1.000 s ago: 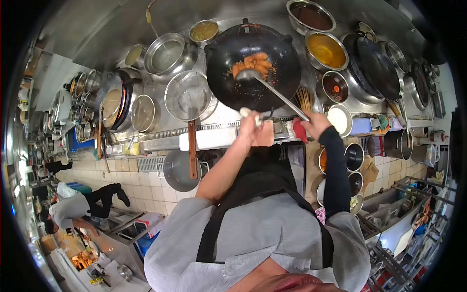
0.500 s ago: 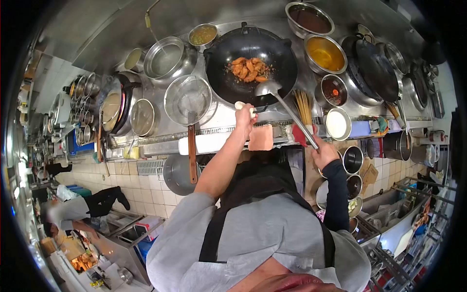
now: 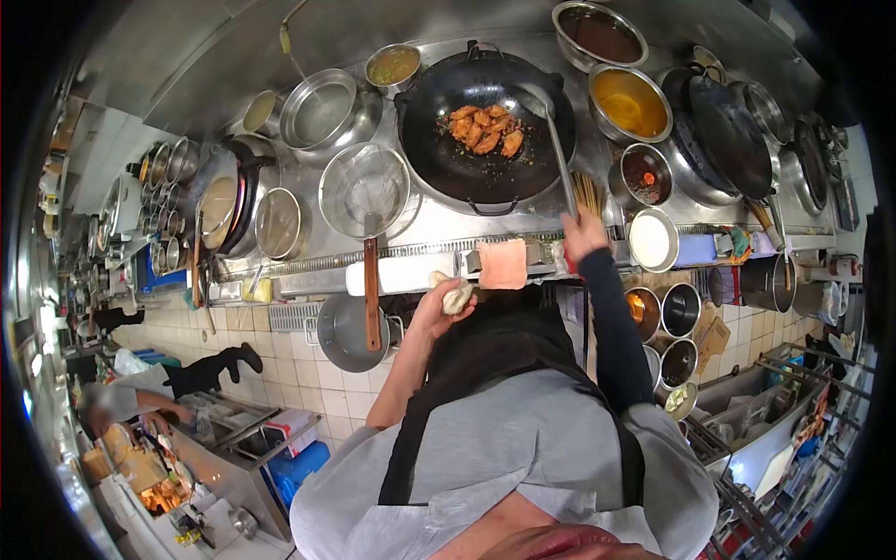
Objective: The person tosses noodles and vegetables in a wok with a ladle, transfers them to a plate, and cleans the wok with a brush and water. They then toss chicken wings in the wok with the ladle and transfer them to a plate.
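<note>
My right hand (image 3: 585, 233) is closed round the handle of a long metal ladle (image 3: 558, 145). Its bowl rests against the far right inner side of a black wok (image 3: 439, 173). Browned food pieces (image 3: 483, 129) with small crumbs lie in the middle of the wok, left of the ladle. My left hand (image 3: 437, 313) grips a bunched whitish cloth (image 3: 456, 297) near the front edge of the counter, apart from the wok's near handle (image 3: 493, 207). A bamboo brush (image 3: 590, 191) stands just beside my right hand.
A strainer (image 3: 364, 191) with a wooden handle sits over a bowl left of the wok. Bowls of yellow liquid (image 3: 630, 103) and dark liquid (image 3: 602, 35) stand to the right. A folded pink cloth (image 3: 503, 265) lies at the front edge. Another person (image 3: 140, 387) works behind, at left.
My left hand has drawn back from the wok's near handle with the cloth. My right hand has pushed the ladle farther into the wok, and the food pieces have shifted.
</note>
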Demonstrator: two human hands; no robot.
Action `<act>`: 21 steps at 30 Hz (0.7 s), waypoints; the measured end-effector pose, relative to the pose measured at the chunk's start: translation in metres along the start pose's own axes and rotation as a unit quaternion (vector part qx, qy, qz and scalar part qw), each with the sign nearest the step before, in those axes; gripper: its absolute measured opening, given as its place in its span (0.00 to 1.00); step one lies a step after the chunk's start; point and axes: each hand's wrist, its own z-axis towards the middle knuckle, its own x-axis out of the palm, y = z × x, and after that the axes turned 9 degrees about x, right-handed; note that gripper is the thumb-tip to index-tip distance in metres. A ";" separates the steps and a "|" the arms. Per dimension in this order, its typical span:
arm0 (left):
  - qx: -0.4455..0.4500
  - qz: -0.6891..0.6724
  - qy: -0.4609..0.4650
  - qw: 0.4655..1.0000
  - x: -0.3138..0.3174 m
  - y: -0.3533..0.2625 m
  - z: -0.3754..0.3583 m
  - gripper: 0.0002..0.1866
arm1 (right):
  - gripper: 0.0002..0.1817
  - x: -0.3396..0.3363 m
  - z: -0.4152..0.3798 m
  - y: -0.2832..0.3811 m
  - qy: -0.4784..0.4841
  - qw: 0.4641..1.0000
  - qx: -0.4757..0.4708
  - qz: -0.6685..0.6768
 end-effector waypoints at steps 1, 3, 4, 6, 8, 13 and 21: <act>0.002 -0.002 -0.014 1.000 0.010 -0.003 -0.008 0.19 | 0.15 0.020 0.027 -0.004 0.028 0.997 0.012 0.074; 0.009 -0.006 -0.044 0.999 0.027 -0.008 -0.016 0.19 | 0.13 0.053 0.067 -0.004 0.096 0.978 0.063 0.174; 0.006 -0.008 -0.028 1.000 0.024 -0.010 -0.014 0.19 | 0.14 0.059 0.073 0.002 0.132 0.975 0.076 0.162; -0.003 -0.013 0.006 1.000 0.014 -0.011 -0.003 0.20 | 0.15 0.062 0.076 0.002 0.152 0.986 -0.003 0.068; 0.020 -0.040 0.016 0.999 0.005 -0.008 0.007 0.20 | 0.14 0.051 0.074 -0.016 0.112 0.971 -0.187 -0.097; 0.084 -0.067 -0.017 0.994 0.010 -0.023 0.023 0.18 | 0.23 -0.042 0.018 -0.050 0.154 0.946 -0.193 -0.209; 0.049 -0.012 0.005 0.999 0.082 -0.060 0.110 0.21 | 0.22 0.046 0.046 -0.013 -0.011 0.951 -0.105 -0.289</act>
